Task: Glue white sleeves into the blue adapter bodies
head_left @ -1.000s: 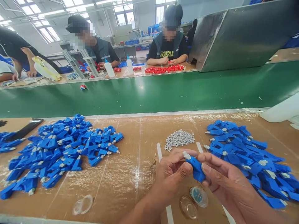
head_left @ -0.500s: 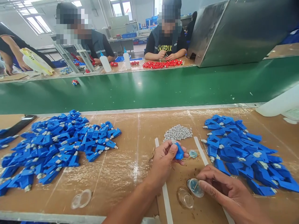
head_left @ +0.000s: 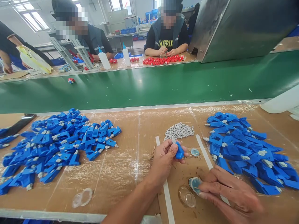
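My left hand (head_left: 164, 160) is closed on a blue plastic part (head_left: 179, 151), whose small grey tip points up between thumb and fingers. My right hand (head_left: 230, 191) is pinched at the edge of a small round dish of bluish, clear-looking material (head_left: 195, 184). A thin pale stick seems to run from its fingertips into that dish, mostly hidden by them. Beside the dish lies a clear round lid or cup (head_left: 188, 196). A smaller bluish disc (head_left: 194, 152) rests beyond my left hand, with a thin stick by it.
Blue parts with grey tips form a left pile (head_left: 53, 140) and a right pile (head_left: 243, 149). Small grey pieces (head_left: 179, 130) are heaped ahead. Clear lids (head_left: 83, 197) lie front left. Across a green belt (head_left: 140, 90), co-workers sit by red parts (head_left: 163, 60) and white bottles (head_left: 104, 59).
My right hand has turned and its fingers have come down over the dish's edge, covering more of the stick. My left hand keeps the blue part almost still. The view has shifted slightly.
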Available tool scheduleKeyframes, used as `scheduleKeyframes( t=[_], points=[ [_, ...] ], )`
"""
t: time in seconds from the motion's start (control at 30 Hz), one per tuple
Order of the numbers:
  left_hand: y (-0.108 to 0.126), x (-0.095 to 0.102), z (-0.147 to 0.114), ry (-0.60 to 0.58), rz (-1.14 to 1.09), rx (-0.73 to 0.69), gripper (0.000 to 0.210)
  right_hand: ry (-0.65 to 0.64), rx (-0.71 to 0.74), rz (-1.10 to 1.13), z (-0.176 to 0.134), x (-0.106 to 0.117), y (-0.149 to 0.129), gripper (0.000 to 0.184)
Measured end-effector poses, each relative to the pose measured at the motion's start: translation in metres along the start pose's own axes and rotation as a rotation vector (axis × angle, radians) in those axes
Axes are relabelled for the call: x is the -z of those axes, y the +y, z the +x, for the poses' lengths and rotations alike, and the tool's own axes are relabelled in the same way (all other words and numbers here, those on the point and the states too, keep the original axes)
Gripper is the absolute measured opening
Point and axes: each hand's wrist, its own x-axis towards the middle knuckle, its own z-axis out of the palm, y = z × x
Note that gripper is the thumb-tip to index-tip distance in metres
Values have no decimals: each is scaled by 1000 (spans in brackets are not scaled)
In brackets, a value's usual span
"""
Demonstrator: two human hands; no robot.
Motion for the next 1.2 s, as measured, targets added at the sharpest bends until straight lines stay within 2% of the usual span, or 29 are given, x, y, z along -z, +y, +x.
scheduleKeyframes(
  t=[0.1, 0.2, 0.73, 0.8, 0.87, 1.0, 1.1, 1.2],
  points=[
    [-1, 1, 1, -6, -1, -5, 53, -117, 133, -34, 7, 6, -2, 20],
    [-3, 2, 1, -12, 6, -7, 53, -181, 171, -33, 10, 7, -1, 22],
    [-2, 2, 0, -25, -31, -4, 52, -192, 252, -109, 10, 7, 3, 30],
    [-2, 3, -1, -42, -26, -4, 51, -187, 172, -30, 7, 9, 6, 24],
    [-1, 3, -2, -63, -28, -1, 50, -195, -4, 56, 4, 12, 9, 21],
    [-2, 3, -2, -114, -61, 27, 51, -117, -362, 137, 5, 18, 15, 30],
    [-5, 3, -1, -151, -106, 75, 52, 0, -470, 276, 14, 17, 17, 34],
    [-9, 3, 0, -152, -131, 120, 53, 84, -516, 372, 27, 11, 15, 30]
  ],
)
